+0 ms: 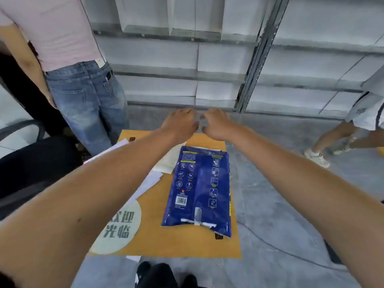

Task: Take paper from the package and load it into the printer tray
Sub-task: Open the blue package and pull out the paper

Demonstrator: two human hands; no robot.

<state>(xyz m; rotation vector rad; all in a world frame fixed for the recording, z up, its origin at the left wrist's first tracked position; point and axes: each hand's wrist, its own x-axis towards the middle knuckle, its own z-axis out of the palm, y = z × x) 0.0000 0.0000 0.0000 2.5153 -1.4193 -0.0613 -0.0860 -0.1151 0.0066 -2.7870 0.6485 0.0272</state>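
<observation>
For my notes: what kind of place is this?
Probably a print shop or paper storeroom: metal shelves hold stacked white paper, and a blue paper package lies on an orange floor mat.

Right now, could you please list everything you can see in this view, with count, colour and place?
paper package: one, blue, lying flat on the mat, unopened end nearest
floor mat: one, orange with a pale printed circle, on the grey floor
loose sheets: several, white, on the mat left of the package
shelving: grey metal, stacked with white reams, behind
bystanders: two, one in jeans at left, one in white shorts at right
hands: left and right, both empty, stretched out above the mat's far edge
</observation>
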